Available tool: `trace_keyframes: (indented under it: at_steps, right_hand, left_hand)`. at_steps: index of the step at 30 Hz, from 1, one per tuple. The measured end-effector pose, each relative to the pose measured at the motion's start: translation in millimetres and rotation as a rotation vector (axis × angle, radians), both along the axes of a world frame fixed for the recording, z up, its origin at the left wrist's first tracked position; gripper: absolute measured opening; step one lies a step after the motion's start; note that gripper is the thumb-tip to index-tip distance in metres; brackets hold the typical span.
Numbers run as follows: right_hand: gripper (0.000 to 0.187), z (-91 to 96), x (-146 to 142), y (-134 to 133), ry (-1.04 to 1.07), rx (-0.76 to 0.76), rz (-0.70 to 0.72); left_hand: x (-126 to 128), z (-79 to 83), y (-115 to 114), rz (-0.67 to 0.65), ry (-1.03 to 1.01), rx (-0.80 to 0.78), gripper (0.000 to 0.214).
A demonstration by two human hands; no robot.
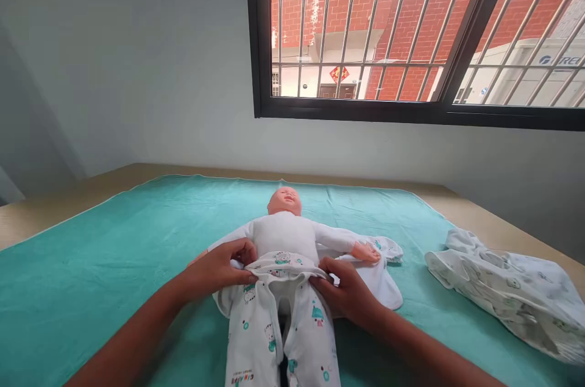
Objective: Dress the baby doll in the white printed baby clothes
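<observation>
A baby doll [284,225] with a white cloth torso lies on its back on a teal blanket [114,265], head toward the window. It wears white printed trousers [278,326] pulled up to its waist. My left hand [223,268] pinches the waistband at the doll's right hip. My right hand [345,289] grips the waistband at the other hip. A white printed top [381,268] lies spread under the doll's outstretched arm.
Another white printed garment [507,289] lies crumpled on the blanket at the right. The blanket covers a tan wooden surface [55,207] set against a pale wall. A barred window [411,33] looks onto a red brick building.
</observation>
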State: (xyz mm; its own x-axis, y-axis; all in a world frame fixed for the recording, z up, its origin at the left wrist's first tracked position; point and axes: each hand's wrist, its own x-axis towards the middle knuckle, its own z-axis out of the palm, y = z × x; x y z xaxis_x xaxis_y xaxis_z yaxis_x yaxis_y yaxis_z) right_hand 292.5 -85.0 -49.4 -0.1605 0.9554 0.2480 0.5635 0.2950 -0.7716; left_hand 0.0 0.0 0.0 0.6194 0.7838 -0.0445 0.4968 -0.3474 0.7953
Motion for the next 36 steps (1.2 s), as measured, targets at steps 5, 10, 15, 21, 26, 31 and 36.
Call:
trace_keyframes:
  at_steps: [5, 10, 15, 21, 26, 31, 36]
  right_hand:
    - [0.037, -0.3, -4, 0, 0.049, 0.013, 0.007]
    - [0.041, 4.4, -8, 0, 0.172, -0.069, -0.021]
    - [0.043, 12.7, -10, 5, 0.418, -0.272, 0.033]
    - [0.041, 4.5, -9, 5, 0.5, -0.28, 0.062]
    - [0.042, 3.0, 7, 0, 0.356, -0.259, 0.171]
    - [0.076, 19.7, 17, -16, 0.306, -0.387, 0.341]
    - [0.055, 23.5, 4, -26, 0.36, -0.386, 0.325]
  left_hand:
    - [0, 1.5, -1, -0.068, -0.089, -0.109, 0.036]
    - [1, 6.1, -6, -0.055, -0.174, -0.183, 0.034]
    - [1, -0.4, -4, -0.044, -0.239, -0.262, 0.034]
    - [1, -3.9, 0, -0.101, -0.232, -0.39, 0.032]
    - [-4, 10.6, -7, -0.179, -0.026, -0.278, 0.034]
    - [-12, 12.4, -19, -0.194, 0.197, -0.132, 0.058]
    - [-12, 6.5, -30, -0.165, 0.259, 0.105, 0.047]
